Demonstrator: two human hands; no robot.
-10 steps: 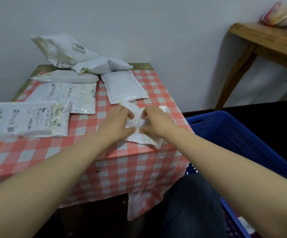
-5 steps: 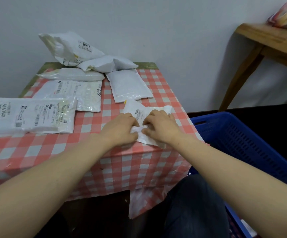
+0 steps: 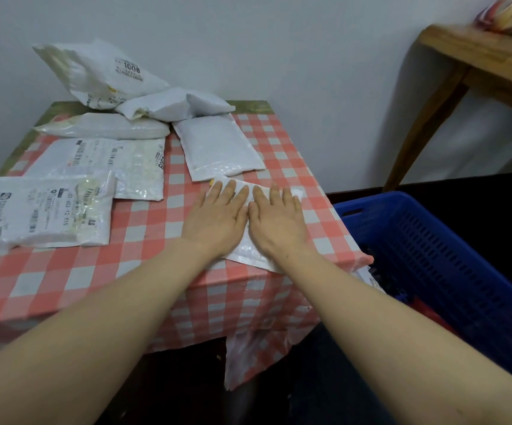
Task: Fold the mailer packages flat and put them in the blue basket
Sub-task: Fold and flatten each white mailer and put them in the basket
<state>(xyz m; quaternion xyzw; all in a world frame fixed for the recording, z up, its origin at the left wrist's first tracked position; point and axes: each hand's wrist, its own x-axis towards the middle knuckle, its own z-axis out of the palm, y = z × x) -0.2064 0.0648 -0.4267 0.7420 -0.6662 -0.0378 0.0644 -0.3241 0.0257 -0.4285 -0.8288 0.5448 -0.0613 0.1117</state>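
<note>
A: Surface?
B: Checkered bench (image 3: pixel 144 259) against white wall; wooden side table (image 3: pixel 475 65) right, blue basket (image 3: pixel 451 256) beside it.
A: Hands?
B: Left hand (image 3: pixel 218 216), right hand (image 3: pixel 276 219) spread flat, pressing small mailer (image 3: pixel 248 253) near edge. Other mailers (image 3: pixel 101 167) piled behind.

At the centre of the frame, the left hand (image 3: pixel 218 217) and the right hand (image 3: pixel 276 220) lie side by side, fingers straight, pressing flat on a small white mailer (image 3: pixel 253 251) near the right edge of a table covered with a red-and-white checked cloth (image 3: pixel 144 240). The mailer's lower corner reaches the table's front edge. Just above the fingertips lies a flat white padded mailer (image 3: pixel 221 147). In the upper left, several more white mailers are piled against the wall, the topmost (image 3: pixel 101 72) printed with "1008". Two labelled mailers (image 3: pixel 43 210) lie at the left. A blue basket (image 3: pixel 441 256) stands at the right, beside the table. A wooden table (image 3: pixel 478 62) fills the upper right corner.
</note>
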